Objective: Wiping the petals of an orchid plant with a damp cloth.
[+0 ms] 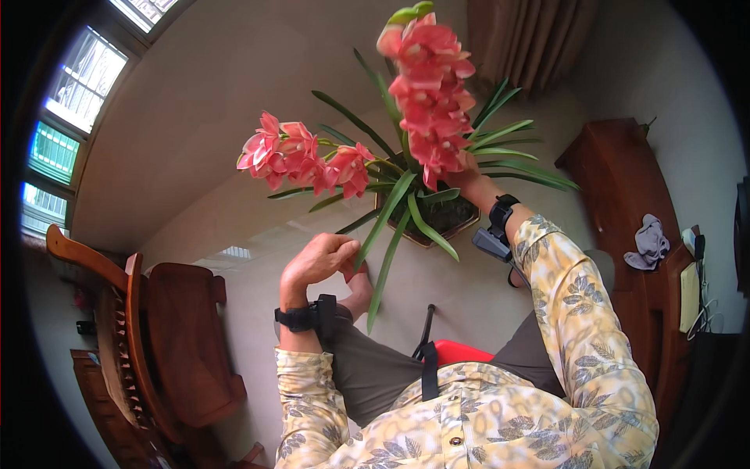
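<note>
A potted orchid with coral-pink flowers stands before me in a hexagonal pot (472, 218). Its tall flower spike (430, 88) rises at the top centre, while a second spike (304, 155) leans left. My right hand (464, 170) is at the lower end of the tall spike, its fingers partly hidden by the blossoms; its hold cannot be made out. My left hand (322, 258), fingers curled, is at the edge of a long green leaf (389, 214) hanging over the pot's front; whether it pinches the leaf is unclear. Both wrists wear black straps with small devices.
A wooden chair (190, 346) is at the left, below barred windows (88, 79). To the right, a wooden cabinet (621, 176) bears a grey cloth (648, 243), with cables beside it. A brown curtain (527, 41) hangs at the back. A red seat (460, 353) is beneath me.
</note>
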{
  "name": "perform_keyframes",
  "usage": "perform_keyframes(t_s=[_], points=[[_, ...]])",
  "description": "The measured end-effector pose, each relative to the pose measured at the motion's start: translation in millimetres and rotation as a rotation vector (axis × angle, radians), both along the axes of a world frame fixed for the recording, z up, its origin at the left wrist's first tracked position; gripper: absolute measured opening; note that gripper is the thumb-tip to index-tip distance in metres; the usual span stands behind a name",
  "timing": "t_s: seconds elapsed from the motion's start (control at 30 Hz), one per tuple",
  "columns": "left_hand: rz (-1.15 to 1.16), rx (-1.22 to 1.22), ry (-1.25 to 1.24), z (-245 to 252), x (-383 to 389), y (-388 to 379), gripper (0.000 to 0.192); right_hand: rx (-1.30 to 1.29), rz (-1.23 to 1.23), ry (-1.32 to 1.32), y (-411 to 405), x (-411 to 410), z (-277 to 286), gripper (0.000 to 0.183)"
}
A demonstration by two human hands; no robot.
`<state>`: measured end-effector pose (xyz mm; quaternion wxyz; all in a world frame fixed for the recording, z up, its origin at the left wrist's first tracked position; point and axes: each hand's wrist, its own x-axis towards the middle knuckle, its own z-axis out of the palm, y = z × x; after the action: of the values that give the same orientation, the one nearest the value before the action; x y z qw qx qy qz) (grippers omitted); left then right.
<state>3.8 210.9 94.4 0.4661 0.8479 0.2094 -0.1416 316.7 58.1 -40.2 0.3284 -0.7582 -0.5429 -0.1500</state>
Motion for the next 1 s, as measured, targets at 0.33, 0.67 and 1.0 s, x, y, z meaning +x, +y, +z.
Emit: perform_keyframes(t_s=[0.33,0.67,1.0], points=[[0.266,-0.042,-0.596,30.3,75.3,-25.3,0.023,0.07,0.041,-0.069,-2.6,-9.8,7.6,0.015],[0.111,0.15,-0.614,-7.2,138.9,-28.6,0.031,0.195,0.042,0.022,7.1,-15.3,8.7,0.03],[0.226,-0.239,-0.759,-26.3,175.6,-24.1,0.024,0.113,0.097,0.211,4.6,-20.3,13.2,0.028]])
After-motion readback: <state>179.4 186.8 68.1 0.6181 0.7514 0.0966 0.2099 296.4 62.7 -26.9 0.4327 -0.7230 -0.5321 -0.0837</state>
